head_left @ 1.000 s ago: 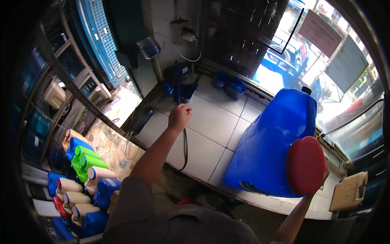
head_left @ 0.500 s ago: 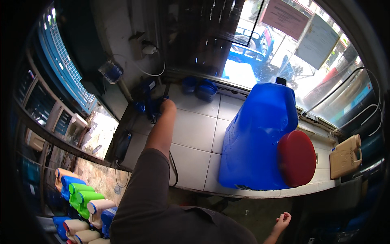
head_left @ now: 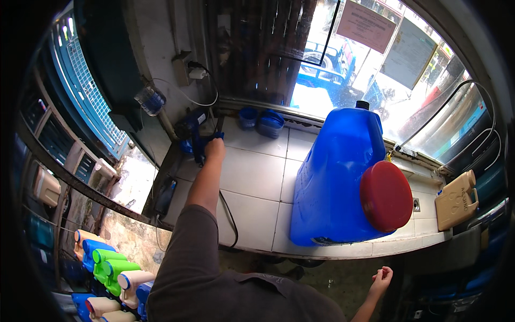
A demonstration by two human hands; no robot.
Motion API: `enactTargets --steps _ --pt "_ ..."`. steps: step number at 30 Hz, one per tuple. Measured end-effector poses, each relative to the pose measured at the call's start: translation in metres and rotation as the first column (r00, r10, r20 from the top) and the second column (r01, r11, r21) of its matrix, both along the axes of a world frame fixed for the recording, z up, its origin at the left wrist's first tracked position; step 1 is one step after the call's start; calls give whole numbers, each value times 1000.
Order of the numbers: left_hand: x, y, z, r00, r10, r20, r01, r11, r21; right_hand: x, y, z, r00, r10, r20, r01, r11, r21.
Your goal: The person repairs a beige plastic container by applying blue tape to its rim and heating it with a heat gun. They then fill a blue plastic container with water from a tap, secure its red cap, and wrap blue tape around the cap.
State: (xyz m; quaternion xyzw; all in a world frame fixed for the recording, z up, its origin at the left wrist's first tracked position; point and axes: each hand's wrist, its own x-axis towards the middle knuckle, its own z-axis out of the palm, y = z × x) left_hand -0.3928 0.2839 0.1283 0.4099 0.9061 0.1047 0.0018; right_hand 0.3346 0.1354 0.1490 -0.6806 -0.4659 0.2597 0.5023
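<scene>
At the far left of the tiled counter, my left hand (head_left: 215,148) is closed at a dark blue and black tool (head_left: 194,129), which looks like a heat gun. The fingers are partly hidden behind the back of the hand. A big blue water container (head_left: 330,177) stands on the counter to the right of my left arm. It has a wide red cap (head_left: 387,196) toward me and a small black cap (head_left: 362,104) on top. My right hand (head_left: 382,277) is off the counter at the lower right, fingers curled in, with nothing visible in them.
Two small blue tubs (head_left: 270,124) sit by the window. A black cord (head_left: 232,219) runs over the counter's front edge. At the right end stands a tan jug (head_left: 456,203). Several coloured water containers (head_left: 115,268) are on the floor at lower left. Plugs fill a wall socket (head_left: 185,68).
My left hand has shifted slightly down and left in the picture beside the tool. My right hand has risen a little, moving right. The blue container stays on the counter.
</scene>
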Motion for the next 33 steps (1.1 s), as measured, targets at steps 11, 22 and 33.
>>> enactTargets --steps 11,22,33 --pt "-4 -11 -2 995 -48 86 -3 860 511 -28 14 34 989 139 -60 -132 986 100" --pt "21 -56 98 750 -355 559 -255 624 738 -57 11 71 951 245 -189 -216 963 161" --pt "212 -214 177 207 -664 718 492 705 510 -223 -14 151 250 951 182 -968 250 23"
